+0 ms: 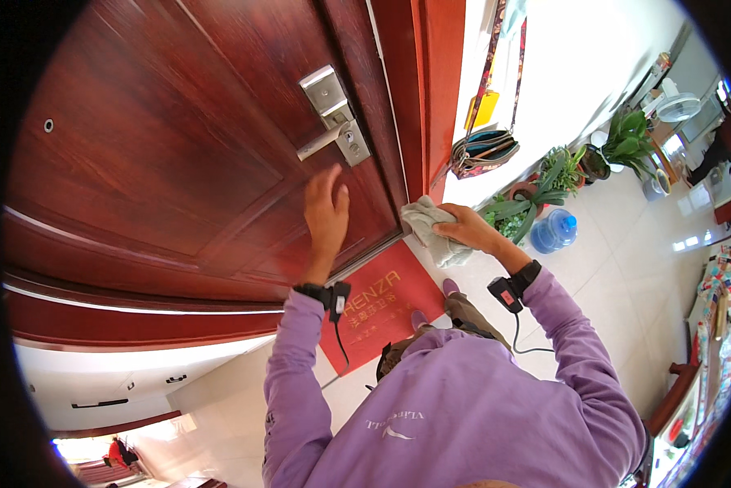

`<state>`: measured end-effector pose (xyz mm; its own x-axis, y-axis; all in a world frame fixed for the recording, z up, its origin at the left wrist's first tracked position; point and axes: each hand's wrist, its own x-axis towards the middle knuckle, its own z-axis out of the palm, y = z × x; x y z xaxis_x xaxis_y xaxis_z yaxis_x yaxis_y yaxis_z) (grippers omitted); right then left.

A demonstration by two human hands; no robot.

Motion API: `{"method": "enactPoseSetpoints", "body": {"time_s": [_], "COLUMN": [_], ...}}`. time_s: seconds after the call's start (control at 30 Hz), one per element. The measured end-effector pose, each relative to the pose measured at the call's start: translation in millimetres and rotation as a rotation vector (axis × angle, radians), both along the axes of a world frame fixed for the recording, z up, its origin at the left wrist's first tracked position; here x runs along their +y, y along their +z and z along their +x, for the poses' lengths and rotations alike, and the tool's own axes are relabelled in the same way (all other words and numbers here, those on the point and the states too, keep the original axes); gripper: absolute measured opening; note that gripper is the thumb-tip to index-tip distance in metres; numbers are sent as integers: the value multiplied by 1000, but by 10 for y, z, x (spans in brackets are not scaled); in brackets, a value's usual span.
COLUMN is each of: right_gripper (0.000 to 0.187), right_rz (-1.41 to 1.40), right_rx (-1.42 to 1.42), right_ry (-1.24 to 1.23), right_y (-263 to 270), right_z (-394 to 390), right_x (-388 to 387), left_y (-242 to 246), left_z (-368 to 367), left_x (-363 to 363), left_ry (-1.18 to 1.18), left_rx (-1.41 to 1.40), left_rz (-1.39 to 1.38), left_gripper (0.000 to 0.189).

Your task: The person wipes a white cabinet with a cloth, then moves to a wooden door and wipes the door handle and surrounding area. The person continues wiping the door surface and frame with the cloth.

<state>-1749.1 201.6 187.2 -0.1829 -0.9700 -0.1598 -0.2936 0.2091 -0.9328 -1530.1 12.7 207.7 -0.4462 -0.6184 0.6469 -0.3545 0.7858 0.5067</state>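
Observation:
My right hand (468, 228) grips a folded pale grey-green cloth (434, 227) by the lower edge of the red door frame (434, 122). My left hand (327, 210) is raised, just below the lever handle (324, 140) of a dark red-brown wooden door (176, 140). Its thumb stands apart from the fingers and nothing shows in it; whether it touches the door panel I cannot tell. A metal lock plate (329, 97) carries the lever. Each of my wrists wears a black strap with a small cabled box.
A red doormat (371, 305) with lettering lies on the tiled floor before the door. To the right, a patterned bag (482, 154) hangs beside the frame. Potted plants (527, 198) and a blue water jug (553, 232) stand along the wall.

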Motion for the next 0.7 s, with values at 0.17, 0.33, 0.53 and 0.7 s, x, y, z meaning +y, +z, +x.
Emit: {"method": "enactPoseSetpoints", "body": {"time_s": [0.17, 0.33, 0.53, 0.7], "right_gripper": [61, 54, 45, 41], "right_rz": [-29, 40, 74, -88], "right_rx": [-294, -197, -310, -379], "right_ry": [-203, -225, -279, -254], "right_y": [-39, -179, -301, -261], "right_z": [-106, -84, 101, 131], "right_x": [377, 675, 876, 437], "left_y": [284, 389, 449, 343], "left_z": [-276, -532, -559, -402], "left_x": [-624, -940, -1149, -1149], "left_ry": [183, 220, 58, -179], "left_rx": [-274, -777, -867, -339], "left_rz": [-260, 28, 251, 424], "left_gripper": [39, 56, 76, 66]}}
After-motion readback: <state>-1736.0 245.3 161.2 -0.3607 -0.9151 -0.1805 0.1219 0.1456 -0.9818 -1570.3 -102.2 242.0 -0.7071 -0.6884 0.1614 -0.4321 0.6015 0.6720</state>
